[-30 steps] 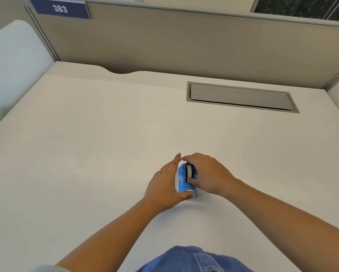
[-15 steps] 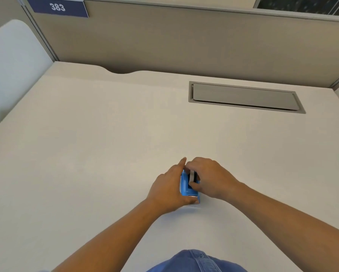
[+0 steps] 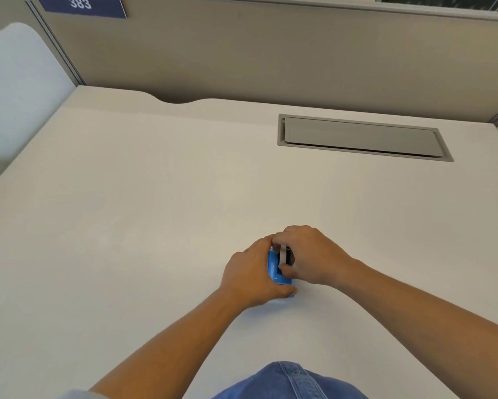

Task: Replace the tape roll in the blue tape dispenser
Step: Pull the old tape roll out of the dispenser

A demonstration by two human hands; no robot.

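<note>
A small blue tape dispenser (image 3: 273,269) sits on the white desk (image 3: 126,226), near the front middle. My left hand (image 3: 250,275) wraps its left side and near end, holding it down. My right hand (image 3: 308,254) reaches in from the right, with thumb and fingers pinched on the pale tape roll (image 3: 283,256) that stands on edge in the dispenser's slot. The dispenser's right side and far end are hidden by my fingers.
A grey recessed cable hatch (image 3: 360,138) lies in the desk at the back right. Beige partition walls (image 3: 271,53) close the back and sides, with a blue "383" sign (image 3: 80,4) at top left. A curved notch (image 3: 175,100) cuts the desk's rear edge.
My left hand has gone from open beside the dispenser to closed around it. My right hand's fingers have tightened on the tape roll, which now stands a little higher in the slot.
</note>
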